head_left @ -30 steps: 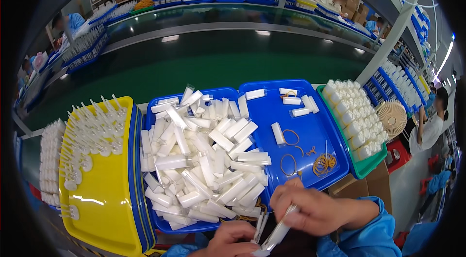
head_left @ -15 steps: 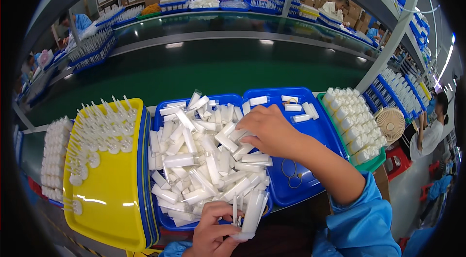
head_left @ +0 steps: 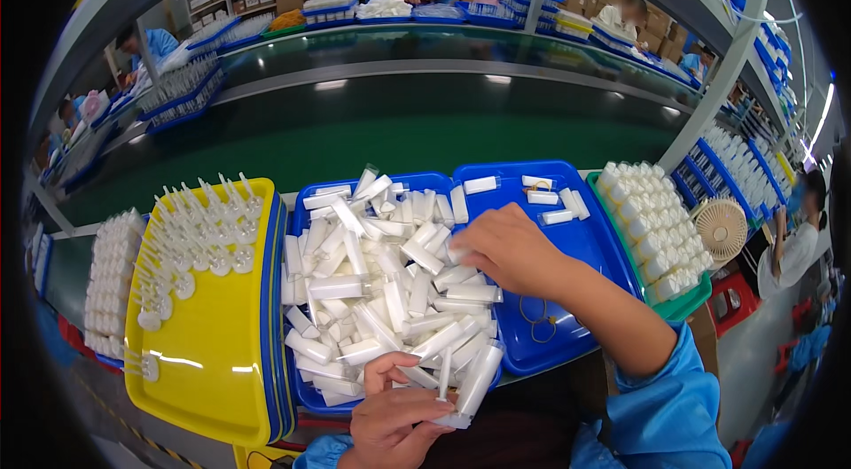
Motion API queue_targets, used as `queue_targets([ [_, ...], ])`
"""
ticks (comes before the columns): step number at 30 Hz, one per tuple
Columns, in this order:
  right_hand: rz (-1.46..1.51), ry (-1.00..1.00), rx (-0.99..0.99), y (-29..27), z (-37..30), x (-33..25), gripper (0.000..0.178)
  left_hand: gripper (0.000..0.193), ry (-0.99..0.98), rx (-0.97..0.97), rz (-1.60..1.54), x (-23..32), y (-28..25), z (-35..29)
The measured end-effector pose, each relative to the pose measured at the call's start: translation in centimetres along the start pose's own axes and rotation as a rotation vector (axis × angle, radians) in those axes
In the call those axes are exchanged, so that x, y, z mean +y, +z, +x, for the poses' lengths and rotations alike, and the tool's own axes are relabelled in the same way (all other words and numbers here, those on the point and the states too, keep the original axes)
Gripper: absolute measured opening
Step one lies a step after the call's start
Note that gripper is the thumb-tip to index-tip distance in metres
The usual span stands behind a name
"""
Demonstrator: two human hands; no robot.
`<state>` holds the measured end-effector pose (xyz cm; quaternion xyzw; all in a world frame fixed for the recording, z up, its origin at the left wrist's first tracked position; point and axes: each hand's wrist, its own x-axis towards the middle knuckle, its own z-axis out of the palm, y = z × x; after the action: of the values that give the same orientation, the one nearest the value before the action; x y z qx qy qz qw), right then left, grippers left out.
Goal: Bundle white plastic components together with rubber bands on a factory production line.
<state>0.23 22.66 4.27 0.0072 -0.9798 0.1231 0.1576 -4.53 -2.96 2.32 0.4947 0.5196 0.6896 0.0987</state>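
My left hand (head_left: 399,411) is closed at the front edge of the middle blue tray (head_left: 301,380). It grips a white tube with a clear sleeve (head_left: 480,378), tilted upward, together with a thin white stem (head_left: 445,371). Over the right side of the heaped white tubes (head_left: 372,292), my right hand (head_left: 514,252) has its fingers drawn together on a whitish tube (head_left: 456,250), partly hidden by the fingertips. The loose tubes lie in all directions in the middle tray.
To the left, a yellow tray (head_left: 199,354) holds upright white stemmed parts (head_left: 213,225). The right blue tray (head_left: 558,283) carries a few tubes and a thin yellowish loop (head_left: 538,320). Beyond are a green tray of white parts (head_left: 651,234), a fan (head_left: 720,228) and a green conveyor (head_left: 408,128).
My right hand has shifted slightly right and toward me, with a whitish tube at its fingertips. My left hand keeps its tube and stem, turned slightly. The whole view has shifted a little.
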Motion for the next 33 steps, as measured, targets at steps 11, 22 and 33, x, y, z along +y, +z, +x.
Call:
queue_targets([
  [11,0.813,-0.299,0.099,-2.9,-4.2,-3.9,0.019,0.008,0.063,-0.166,-0.030,-0.2,0.9,0.6],
  [22,0.705,-0.192,-0.076,-6.2,-4.9,-5.9,0.030,0.006,0.071,-0.191,-0.038,0.0,0.7,0.6],
  [33,0.843,-0.111,-0.140,-5.8,-6.9,-7.7,0.028,0.011,0.245,-0.310,-0.073,-1.5,0.5,0.1],
])
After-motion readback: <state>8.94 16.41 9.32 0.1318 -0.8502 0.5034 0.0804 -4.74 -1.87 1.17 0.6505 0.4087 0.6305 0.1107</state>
